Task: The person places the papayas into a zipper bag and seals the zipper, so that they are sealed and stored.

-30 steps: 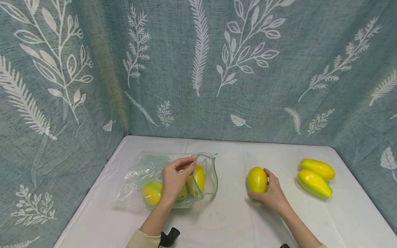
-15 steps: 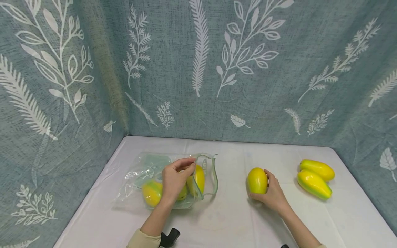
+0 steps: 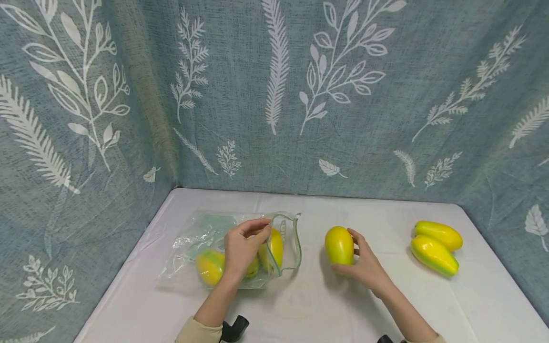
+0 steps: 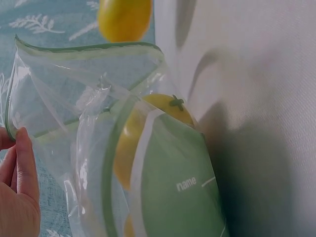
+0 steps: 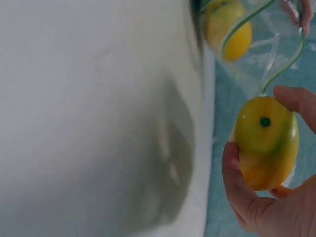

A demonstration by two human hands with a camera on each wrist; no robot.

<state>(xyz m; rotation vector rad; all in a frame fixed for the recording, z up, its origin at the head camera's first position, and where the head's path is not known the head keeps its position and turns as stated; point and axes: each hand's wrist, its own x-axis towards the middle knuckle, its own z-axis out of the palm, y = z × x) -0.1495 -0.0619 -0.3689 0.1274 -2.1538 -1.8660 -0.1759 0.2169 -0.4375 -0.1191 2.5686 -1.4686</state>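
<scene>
My left hand (image 3: pixel 241 250) pinches the rim of a clear zip bag (image 3: pixel 182 255) between thumb and fingers, and the bag's green-edged mouth stands open toward the right. Several yellow mangoes show through the plastic, one mango (image 3: pixel 276 248) just inside the mouth. The left wrist view shows the bag's green panel (image 4: pixel 173 173) with the word "name". Right of the bag, my right hand (image 3: pixel 364 267) grips another yellow mango (image 3: pixel 339 244), thumb on one side and fingers on the other. In the right wrist view this mango (image 5: pixel 266 143) appears raised above the table, its green stem spot facing the camera.
Two yellow-green mangoes lie touching at the table's right, a rear mango (image 3: pixel 442 234) and a front mango (image 3: pixel 435 256). A white cloth covers the table (image 3: pixel 309 309). A teal leaf-patterned curtain (image 3: pixel 240 95) stands behind and at both sides.
My right hand has carried its mango left, toward the bag's mouth, and seemingly up off the table. My left hand and the bag have stayed in place.
</scene>
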